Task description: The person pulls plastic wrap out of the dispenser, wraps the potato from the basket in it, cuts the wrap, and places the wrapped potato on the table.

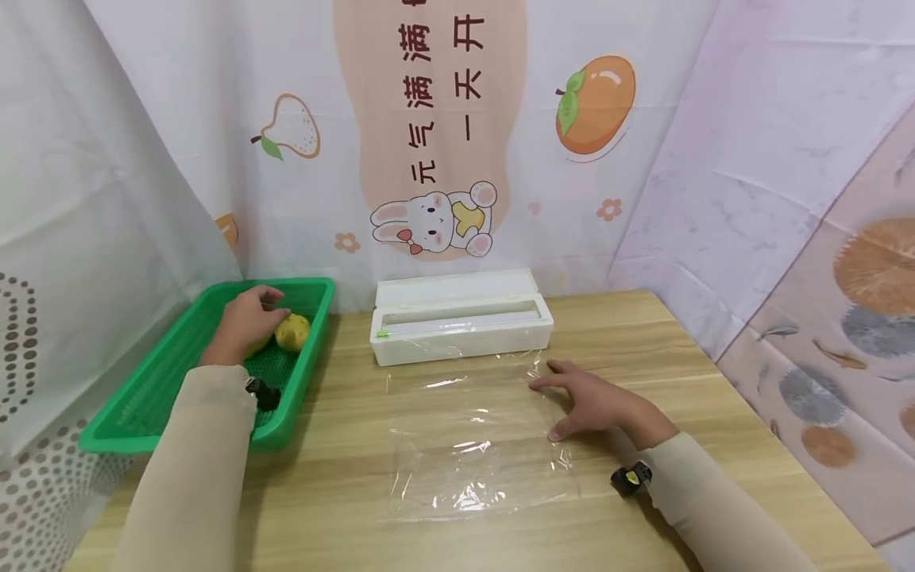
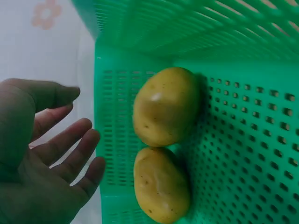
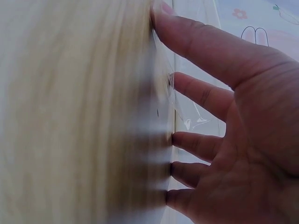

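Two yellow potatoes (image 2: 166, 107) lie against each other in the far end of the green plastic basket (image 1: 325, 318). My left hand (image 1: 246, 322) is over them with its fingers loosely bent, and the left wrist view shows a gap between the fingers and the potatoes. From the head, one potato (image 1: 295, 334) shows and the other is mostly hidden by the hand. A sheet of clear cling film (image 1: 465, 445) lies spread on the table. At its right edge, my right hand (image 1: 596, 405) rests with thumb and fingers spread, fingertips touching the tabletop.
Behind the film stands a white cling film box (image 1: 461, 345), lid raised, roll inside, with a small green slider at its front left. The film runs out over its front edge. Patterned cloth (image 1: 643, 230) hangs behind and beside the wooden table (image 1: 336, 492).
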Action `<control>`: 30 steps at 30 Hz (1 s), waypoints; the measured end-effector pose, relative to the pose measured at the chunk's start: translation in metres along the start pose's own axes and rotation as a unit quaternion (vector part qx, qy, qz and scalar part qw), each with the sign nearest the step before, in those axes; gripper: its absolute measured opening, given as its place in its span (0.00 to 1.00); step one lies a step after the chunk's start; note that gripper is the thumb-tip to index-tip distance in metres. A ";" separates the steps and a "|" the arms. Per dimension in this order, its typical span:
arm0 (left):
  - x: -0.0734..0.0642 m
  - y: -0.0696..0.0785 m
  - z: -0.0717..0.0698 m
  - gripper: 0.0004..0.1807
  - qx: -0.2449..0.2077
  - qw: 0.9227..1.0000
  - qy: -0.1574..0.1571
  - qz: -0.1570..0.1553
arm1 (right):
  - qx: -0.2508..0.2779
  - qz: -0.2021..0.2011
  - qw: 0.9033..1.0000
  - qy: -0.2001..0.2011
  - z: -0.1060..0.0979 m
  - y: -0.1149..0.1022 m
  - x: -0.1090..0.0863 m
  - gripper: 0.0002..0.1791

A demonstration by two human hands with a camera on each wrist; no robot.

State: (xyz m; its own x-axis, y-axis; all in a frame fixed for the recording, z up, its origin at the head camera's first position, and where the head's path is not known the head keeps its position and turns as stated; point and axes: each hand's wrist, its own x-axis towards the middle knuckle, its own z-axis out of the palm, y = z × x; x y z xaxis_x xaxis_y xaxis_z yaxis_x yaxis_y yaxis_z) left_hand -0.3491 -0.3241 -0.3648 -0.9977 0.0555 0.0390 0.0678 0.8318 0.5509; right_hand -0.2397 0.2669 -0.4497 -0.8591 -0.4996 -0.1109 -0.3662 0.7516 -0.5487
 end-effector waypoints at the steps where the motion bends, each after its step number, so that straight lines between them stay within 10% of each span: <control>1: 0.002 0.000 0.001 0.32 0.003 1.000 -0.006 0.000 | 0.000 0.001 1.000 0.001 -0.001 0.000 0.000 0.47; 14: 0.018 -0.012 0.009 0.44 0.078 0.993 -0.083 -0.004 | 0.001 -0.004 1.000 0.001 0.001 0.001 0.004 0.47; 30: 0.020 -0.020 0.015 0.37 0.107 0.990 -0.089 0.021 | 0.003 0.000 1.000 -0.001 0.001 -0.003 0.003 0.47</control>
State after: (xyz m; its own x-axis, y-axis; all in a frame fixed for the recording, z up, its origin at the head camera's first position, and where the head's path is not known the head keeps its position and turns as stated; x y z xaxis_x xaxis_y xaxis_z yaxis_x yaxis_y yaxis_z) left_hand -0.3703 -0.3313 -0.3876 -0.9799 0.1729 -0.0995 0.1263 0.9237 0.3616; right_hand -0.2410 0.2627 -0.4491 -0.8587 -0.5002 -0.1116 -0.3643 0.7489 -0.5536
